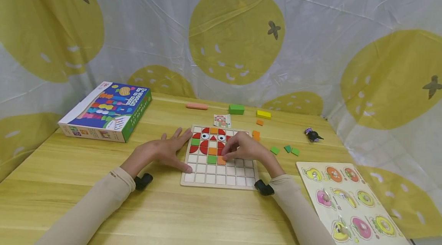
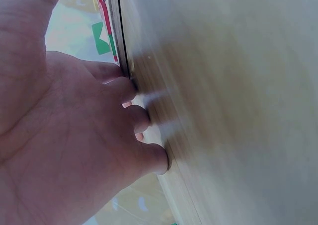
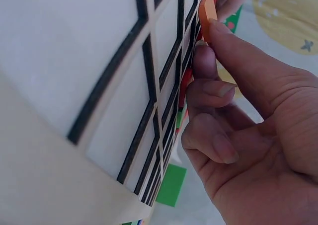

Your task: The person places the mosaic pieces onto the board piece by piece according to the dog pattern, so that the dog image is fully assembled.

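A wooden grid board [image 1: 203, 179] lies on the table, with red, orange and green pieces in several cells forming a figure with two eyes. My right hand [image 1: 243, 147] pinches an orange square tile [image 3: 206, 14] between thumb and index finger, over a cell just right of a green square tile [image 1: 211, 159]. In the right wrist view the tile is tilted against the grid. The left hand [image 1: 165, 151] spreads its fingers at the board's left side, thumb on the lower left edge. In the left wrist view, its fingertips [image 2: 158, 160] touch down and it holds nothing.
Behind the board lie a picture card [image 1: 222, 121], a green block [image 1: 236, 109], a yellow block [image 1: 263, 114] and a pink stick [image 1: 197, 106]. Loose green tiles [image 1: 274, 150] lie to the right. A toy box [image 1: 107, 108] stands left; a fruit puzzle board [image 1: 310, 191] lies front right.
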Available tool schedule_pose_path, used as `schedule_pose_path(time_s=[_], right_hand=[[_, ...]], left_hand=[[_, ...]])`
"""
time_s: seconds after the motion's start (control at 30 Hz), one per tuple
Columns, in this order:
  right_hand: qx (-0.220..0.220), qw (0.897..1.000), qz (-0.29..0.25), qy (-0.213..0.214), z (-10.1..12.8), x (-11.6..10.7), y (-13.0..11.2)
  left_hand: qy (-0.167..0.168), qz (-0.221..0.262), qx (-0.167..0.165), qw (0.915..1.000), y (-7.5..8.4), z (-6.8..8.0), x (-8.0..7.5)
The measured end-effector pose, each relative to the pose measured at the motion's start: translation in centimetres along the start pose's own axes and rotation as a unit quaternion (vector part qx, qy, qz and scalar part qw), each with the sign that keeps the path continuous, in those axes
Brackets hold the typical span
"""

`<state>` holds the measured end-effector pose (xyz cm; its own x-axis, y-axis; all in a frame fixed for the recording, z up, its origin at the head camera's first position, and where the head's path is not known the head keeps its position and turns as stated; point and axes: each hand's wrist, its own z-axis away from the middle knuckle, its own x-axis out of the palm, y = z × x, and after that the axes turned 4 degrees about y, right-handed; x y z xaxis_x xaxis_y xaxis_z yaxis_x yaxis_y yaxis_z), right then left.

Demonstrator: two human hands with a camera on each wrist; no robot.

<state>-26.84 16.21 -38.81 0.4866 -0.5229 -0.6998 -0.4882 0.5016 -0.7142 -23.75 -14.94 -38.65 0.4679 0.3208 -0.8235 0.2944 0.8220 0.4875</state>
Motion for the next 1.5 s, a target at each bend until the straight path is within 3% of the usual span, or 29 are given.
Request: schedule_pose_path(time_s=[0.5, 0.7, 0.87, 1.1, 1.3, 1.5], right_hand=[[0.009, 1.000, 0.007, 0.004, 0.1, 0.0, -0.5], [0.005, 1.000, 0.001, 0.026, 0.1, -0.9, 0.2], [0.033, 0.996, 0.011, 0.082, 1.2, -3.0, 1.5], [0.062, 0.981, 0.046, 0.178, 3.8, -5.7, 4.3], [0.070, 0.978, 0.075, 0.181, 4.7, -6.4, 6.8], [0.098, 0.980, 0.063, 0.163, 5.0, -6.3, 7.8]], left_hand=[[-0.001, -0.001, 0.000, 1.0000, 0.0, -0.2, 0.0], [-0.003, 0.006, 0.002, 1.0000, 0.1, 0.2, -0.1], [-0.004, 0.008, 0.010, 0.9999, -0.1, 0.4, -0.2], [-0.004, 0.011, 0.011, 0.9999, 0.1, 0.2, -0.2], [-0.003, 0.014, 0.009, 0.9999, 0.0, 0.3, -0.2], [-0.003, 0.017, 0.014, 0.9997, 0.0, 0.3, -0.2]])
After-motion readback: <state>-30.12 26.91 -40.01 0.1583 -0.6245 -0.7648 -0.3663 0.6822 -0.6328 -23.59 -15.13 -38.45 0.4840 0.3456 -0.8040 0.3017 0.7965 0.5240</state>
